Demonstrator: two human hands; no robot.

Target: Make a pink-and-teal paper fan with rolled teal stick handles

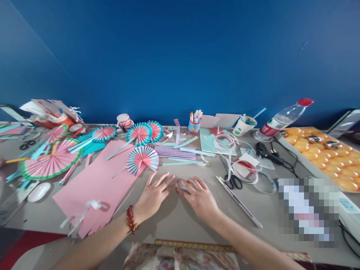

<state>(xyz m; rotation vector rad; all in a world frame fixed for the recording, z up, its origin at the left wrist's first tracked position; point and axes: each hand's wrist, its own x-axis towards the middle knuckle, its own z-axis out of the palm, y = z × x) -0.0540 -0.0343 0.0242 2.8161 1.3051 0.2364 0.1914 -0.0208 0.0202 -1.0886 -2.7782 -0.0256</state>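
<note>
My left hand [154, 194], with a red beaded bracelet at the wrist, rests on the grey table with its fingers spread. Close beside it, my right hand [199, 199] has its fingers bent over a small light blue paper strip [183, 188], most of which is hidden. The two thumbs nearly meet. Just beyond my left hand is a pleated paper fan [142, 160] in pink and pale blue. Purple paper strips [176, 152] lie past the fingertips. To the right of my right hand are a slim pen-like cutter [239, 202] and black-handled scissors [234, 182].
Pink paper sheets [92, 183] cover the left side, near a large green-edged fan [52, 159]. Behind stand a pen cup [194, 123], a paper cup [244, 125] and a leaning bottle [284, 120]. White ribbon coils [225, 140] and a bumpy orange panel [323, 153] are rightward.
</note>
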